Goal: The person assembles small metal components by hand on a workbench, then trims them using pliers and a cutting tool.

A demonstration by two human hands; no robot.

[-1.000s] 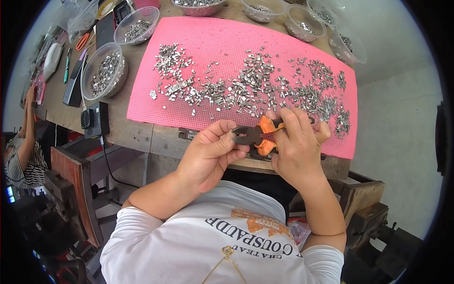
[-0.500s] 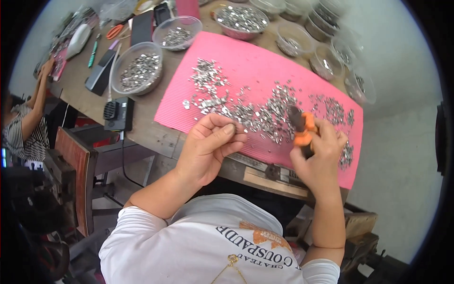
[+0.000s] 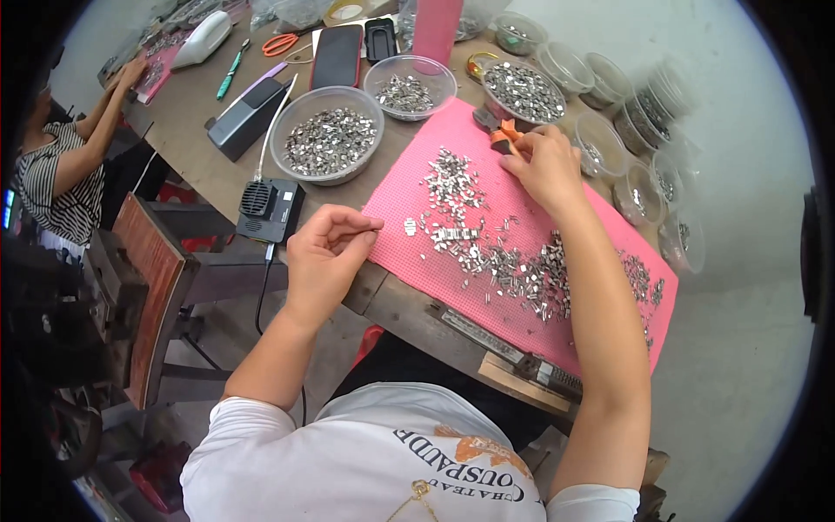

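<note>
My right hand [image 3: 550, 170] is over the far edge of the pink ribbed mat [image 3: 513, 193], closed around orange-handled pliers [image 3: 504, 139]. Their dark jaws point away to the left, close to a clear bowl heaped with small metal pieces [image 3: 524, 90]. At the mat's near left edge, thumb and fingertips of my left hand [image 3: 329, 261] are pinched together. Whatever is between them is too small to make out. Small silvery metal pieces [image 3: 517, 265] lie scattered in a band across the mat. One little linked group of pieces [image 3: 410, 227] lies apart, right of my left fingertips.
Two clear bowls of metal pieces [image 3: 327, 139] [image 3: 409, 91] stand beyond my left hand. More plastic tubs [image 3: 639, 196] line the right side. A black device with a cable [image 3: 271, 209], a phone [image 3: 337, 56] and orange scissors [image 3: 280, 43] lie leftward. Another person [image 3: 65, 170] sits far left.
My right hand has carried the pliers from the mat's right part to its far edge. The left hand has drawn left, away from the scattered pieces. The whole view has shifted.
</note>
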